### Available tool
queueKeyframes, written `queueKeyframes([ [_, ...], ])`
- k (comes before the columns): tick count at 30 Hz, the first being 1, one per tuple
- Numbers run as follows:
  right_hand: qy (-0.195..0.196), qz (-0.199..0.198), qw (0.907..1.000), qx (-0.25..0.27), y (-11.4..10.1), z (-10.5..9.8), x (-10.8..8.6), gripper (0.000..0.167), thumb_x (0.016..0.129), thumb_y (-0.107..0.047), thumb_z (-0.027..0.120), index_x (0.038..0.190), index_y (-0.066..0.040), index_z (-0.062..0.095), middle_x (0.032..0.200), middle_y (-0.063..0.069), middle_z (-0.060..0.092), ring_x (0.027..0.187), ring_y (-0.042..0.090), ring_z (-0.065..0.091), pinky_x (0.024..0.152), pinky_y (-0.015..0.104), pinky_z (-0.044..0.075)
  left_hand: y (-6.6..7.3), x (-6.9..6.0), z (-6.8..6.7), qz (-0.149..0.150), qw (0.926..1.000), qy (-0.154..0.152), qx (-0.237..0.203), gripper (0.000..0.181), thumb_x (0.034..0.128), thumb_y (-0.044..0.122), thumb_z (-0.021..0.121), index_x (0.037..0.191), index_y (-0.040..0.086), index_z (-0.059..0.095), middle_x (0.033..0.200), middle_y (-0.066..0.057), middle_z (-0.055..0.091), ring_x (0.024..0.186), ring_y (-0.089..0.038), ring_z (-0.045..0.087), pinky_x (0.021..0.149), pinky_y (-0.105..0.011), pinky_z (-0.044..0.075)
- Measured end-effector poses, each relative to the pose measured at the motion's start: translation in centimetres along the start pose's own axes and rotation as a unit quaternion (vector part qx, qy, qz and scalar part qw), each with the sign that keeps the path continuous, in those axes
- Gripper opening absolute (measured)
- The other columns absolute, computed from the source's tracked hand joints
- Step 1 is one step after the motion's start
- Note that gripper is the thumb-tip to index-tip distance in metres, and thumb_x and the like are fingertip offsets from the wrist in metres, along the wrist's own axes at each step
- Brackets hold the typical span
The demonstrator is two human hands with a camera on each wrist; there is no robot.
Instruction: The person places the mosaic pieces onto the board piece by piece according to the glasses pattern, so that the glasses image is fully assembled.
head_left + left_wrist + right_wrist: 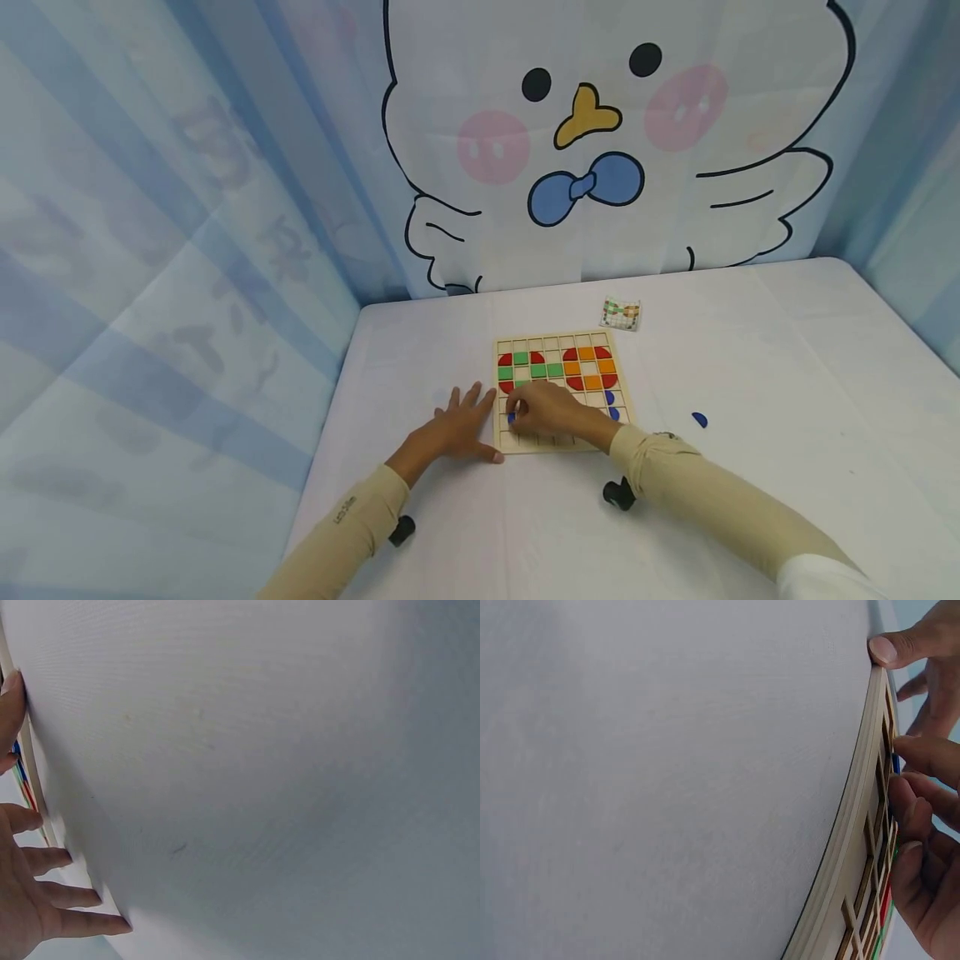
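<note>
A wooden grid board lies on the white table, with red, green and orange pieces in its upper cells. My left hand is spread flat at the board's left edge, its thumb by the near corner. Over the lower left cells my right hand pinches a small blue piece between thumb and finger; the fingers partly hide its shape. Blue half-round pieces sit in the board's right column. The right hand and forearm cover several middle cells.
A loose blue half-round piece lies on the table right of the board. Behind the board is a small patterned packet or card. A printed curtain hangs along the table's back edge.
</note>
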State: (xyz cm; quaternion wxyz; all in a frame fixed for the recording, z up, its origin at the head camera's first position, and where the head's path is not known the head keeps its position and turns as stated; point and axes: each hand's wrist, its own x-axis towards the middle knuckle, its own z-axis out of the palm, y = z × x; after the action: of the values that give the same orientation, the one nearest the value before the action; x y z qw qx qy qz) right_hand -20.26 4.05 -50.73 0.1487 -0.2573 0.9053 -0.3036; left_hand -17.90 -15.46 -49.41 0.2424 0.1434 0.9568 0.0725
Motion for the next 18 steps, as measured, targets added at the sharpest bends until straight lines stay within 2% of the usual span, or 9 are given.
queueKeyframes([
  [8, 0.005, 0.012, 0.9999, -0.001, 0.26, -0.35, -0.10, 0.015, 0.086, -0.024, 0.080, 0.099, -0.017, 0.076, 0.080, -0.010, 0.066, 0.075, 0.009, 0.058, 0.072, 0.026, 0.052, -0.20, 0.11, 0.23, 0.005, 1.0000, 0.000, 0.001, 0.111, 0.0772, 0.060, 0.079, 0.162, 0.022, 0.019, 0.170, -0.012, 0.012, 0.152, -0.052, 0.010, 0.110, -0.074, 0.028],
  [13, 0.002, 0.001, 1.0000, -0.002, 0.38, -0.22, 0.00, 0.013, 0.086, -0.022, 0.080, 0.098, -0.017, 0.077, 0.078, -0.010, 0.066, 0.074, 0.009, 0.058, 0.069, 0.024, 0.051, -0.34, 0.22, 0.39, 0.008, 1.0000, 0.002, 0.002, 0.111, 0.0771, 0.060, 0.079, 0.162, 0.022, 0.018, 0.170, -0.012, 0.012, 0.152, -0.052, 0.010, 0.110, -0.074, 0.028],
  [18, -0.001, -0.010, 0.9999, -0.011, 0.51, -0.19, -0.02, 0.018, 0.087, -0.023, 0.079, 0.103, -0.017, 0.079, 0.080, -0.011, 0.067, 0.074, 0.007, 0.058, 0.068, 0.023, 0.051, -0.29, 0.18, 0.34, 0.010, 0.9999, 0.005, 0.008, 0.111, 0.0772, 0.061, 0.079, 0.162, 0.021, 0.019, 0.169, -0.013, 0.013, 0.151, -0.052, 0.011, 0.109, -0.074, 0.029],
])
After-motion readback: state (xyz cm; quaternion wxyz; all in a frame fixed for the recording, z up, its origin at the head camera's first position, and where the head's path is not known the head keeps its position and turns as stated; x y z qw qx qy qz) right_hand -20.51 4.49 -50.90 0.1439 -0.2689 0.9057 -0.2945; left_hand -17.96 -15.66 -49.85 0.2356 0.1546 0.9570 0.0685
